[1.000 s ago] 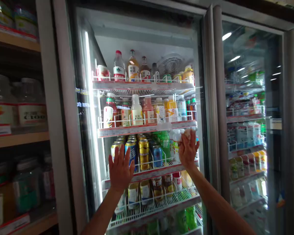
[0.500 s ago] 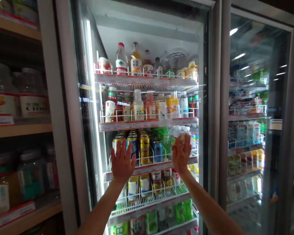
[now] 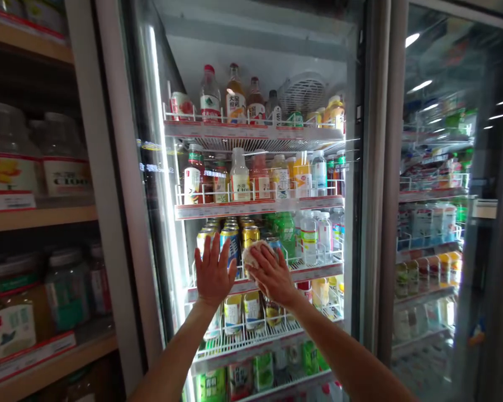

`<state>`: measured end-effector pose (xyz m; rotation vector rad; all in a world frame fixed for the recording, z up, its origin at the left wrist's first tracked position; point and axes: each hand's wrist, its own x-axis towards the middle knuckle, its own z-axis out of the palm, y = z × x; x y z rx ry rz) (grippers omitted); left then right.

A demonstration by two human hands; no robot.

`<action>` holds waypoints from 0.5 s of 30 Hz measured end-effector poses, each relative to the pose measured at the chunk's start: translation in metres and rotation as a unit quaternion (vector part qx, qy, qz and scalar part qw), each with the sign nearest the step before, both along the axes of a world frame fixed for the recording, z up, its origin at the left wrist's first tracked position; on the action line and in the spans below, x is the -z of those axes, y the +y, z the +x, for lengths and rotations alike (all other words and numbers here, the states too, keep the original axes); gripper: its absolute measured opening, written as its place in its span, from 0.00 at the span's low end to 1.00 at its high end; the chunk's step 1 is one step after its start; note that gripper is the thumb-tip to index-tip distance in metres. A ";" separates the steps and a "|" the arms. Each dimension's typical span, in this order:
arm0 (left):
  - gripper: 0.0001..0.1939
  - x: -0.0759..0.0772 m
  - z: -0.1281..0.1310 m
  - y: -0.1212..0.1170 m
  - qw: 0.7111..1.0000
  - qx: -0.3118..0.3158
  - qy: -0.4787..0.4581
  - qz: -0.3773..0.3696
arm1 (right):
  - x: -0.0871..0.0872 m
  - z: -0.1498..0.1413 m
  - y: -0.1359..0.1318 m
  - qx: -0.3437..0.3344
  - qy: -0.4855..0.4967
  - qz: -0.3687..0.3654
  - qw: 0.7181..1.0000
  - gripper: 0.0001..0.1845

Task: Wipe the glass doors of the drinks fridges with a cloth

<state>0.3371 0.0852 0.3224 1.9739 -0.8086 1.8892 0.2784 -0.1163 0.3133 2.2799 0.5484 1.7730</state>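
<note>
Before me is the glass door (image 3: 251,39) of a lit drinks fridge. My left hand (image 3: 213,272) lies flat against the glass with its fingers spread, holding nothing. To its right, my right hand (image 3: 272,276) presses a crumpled whitish cloth (image 3: 254,252) to the glass, its fingers laid over it. Behind the glass, in line with the hands, stand gold and blue cans (image 3: 230,240). Part of these cans is hidden by the hands and the cloth.
Inside the fridge, wire-fronted shelves (image 3: 255,209) hold several bottles and cans. At left, a wooden shelf (image 3: 42,218) carries larger-looking bottles (image 3: 65,159). A second glass-door fridge (image 3: 436,195) stands at right, beyond the metal door frame (image 3: 385,184).
My right hand has swept left across the glass with the cloth, closer to my left hand. My left hand stays in nearly the same place. The view has shifted slightly.
</note>
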 end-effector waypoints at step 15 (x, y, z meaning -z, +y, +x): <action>0.31 -0.012 0.009 0.045 0.999 0.034 -0.010 -0.011 | -0.064 0.010 0.000 0.001 -0.063 0.053 0.997 0.25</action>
